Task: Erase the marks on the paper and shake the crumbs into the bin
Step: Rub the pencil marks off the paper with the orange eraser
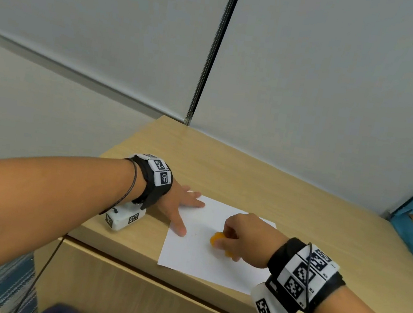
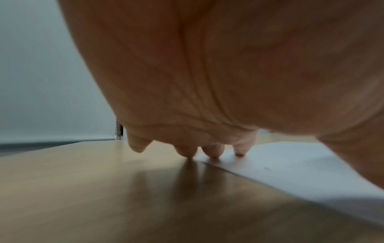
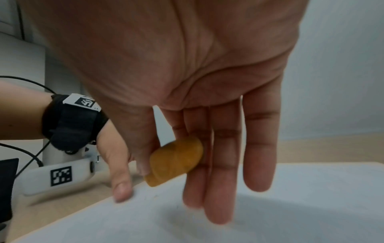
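orange eraser pinched in right grip; left grip flat on paper

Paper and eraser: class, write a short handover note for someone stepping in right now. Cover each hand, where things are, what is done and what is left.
Left hand: flat, fingers spread, pressing the paper's left edge onto the cabinet top.
Right hand: pinches the orange eraser over mid-sheet.
Done: erasing is underway; faint specks lie near the eraser.
Left: finish erasing, then shake the crumbs into the bin, which is not in view.
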`<control>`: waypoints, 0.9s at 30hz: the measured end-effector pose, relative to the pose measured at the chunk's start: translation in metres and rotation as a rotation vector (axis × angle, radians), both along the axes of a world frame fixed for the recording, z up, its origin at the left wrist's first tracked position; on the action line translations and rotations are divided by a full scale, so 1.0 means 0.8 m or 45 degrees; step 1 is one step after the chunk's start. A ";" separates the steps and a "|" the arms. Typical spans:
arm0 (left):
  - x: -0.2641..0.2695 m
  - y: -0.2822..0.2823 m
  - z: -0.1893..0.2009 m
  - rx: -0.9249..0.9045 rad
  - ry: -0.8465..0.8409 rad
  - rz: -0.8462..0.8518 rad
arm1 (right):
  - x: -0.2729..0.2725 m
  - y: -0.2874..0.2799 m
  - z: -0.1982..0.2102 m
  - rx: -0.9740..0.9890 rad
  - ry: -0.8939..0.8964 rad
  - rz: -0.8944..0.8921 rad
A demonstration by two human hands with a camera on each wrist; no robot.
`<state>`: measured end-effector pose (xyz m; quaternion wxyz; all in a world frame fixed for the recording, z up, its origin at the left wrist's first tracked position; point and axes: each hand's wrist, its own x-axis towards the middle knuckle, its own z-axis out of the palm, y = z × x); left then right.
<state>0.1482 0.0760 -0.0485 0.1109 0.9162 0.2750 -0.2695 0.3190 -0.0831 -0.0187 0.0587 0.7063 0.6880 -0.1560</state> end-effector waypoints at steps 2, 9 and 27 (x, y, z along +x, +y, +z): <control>0.000 -0.005 -0.005 0.032 0.011 -0.049 | -0.005 0.014 0.007 0.041 0.002 0.035; -0.005 -0.011 -0.015 0.107 0.027 -0.062 | -0.029 0.076 -0.012 0.021 0.174 0.008; -0.007 -0.014 -0.013 0.103 0.003 -0.043 | -0.025 0.095 -0.023 0.055 0.208 0.156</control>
